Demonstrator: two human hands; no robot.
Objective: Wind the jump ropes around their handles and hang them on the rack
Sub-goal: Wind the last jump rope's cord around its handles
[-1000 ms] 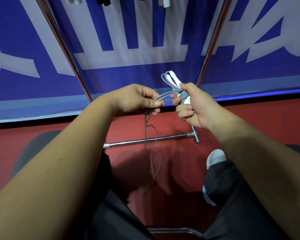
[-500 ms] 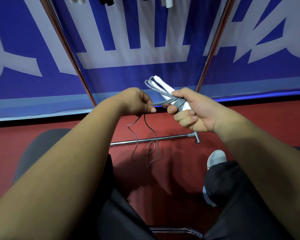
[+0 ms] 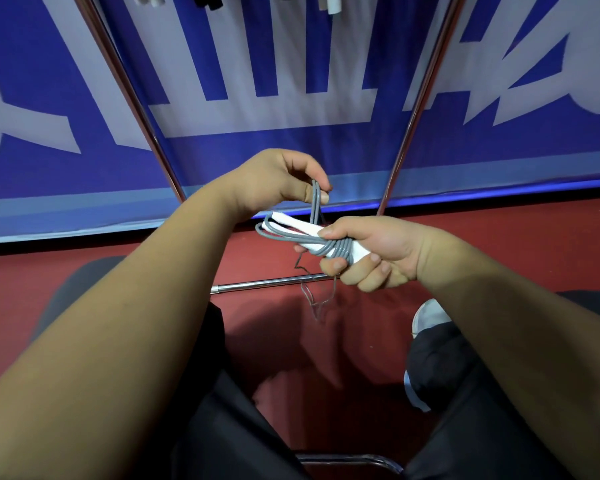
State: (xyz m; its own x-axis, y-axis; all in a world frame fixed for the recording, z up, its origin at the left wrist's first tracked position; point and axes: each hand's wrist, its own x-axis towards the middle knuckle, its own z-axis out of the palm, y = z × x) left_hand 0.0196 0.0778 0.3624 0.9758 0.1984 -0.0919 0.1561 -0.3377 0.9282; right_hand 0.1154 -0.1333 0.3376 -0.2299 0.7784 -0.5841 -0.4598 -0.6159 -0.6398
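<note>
- Our right hand (image 3: pixel 378 251) grips the white handles (image 3: pixel 293 230), fingers curled around the grey rope (image 3: pixel 336 251) coiled there.
- Our left hand (image 3: pixel 278 181) pinches a rope strand just above.

We see the right hand (image 3: pixel 371 252) gripping white handles (image 3: pixel 291 227) wrapped by grey rope (image 3: pixel 336 250); the left hand (image 3: pixel 274 181) pinches the rope's strand above them.

Dim indoor light, soft shadows, wide-angle edge warp
</note>
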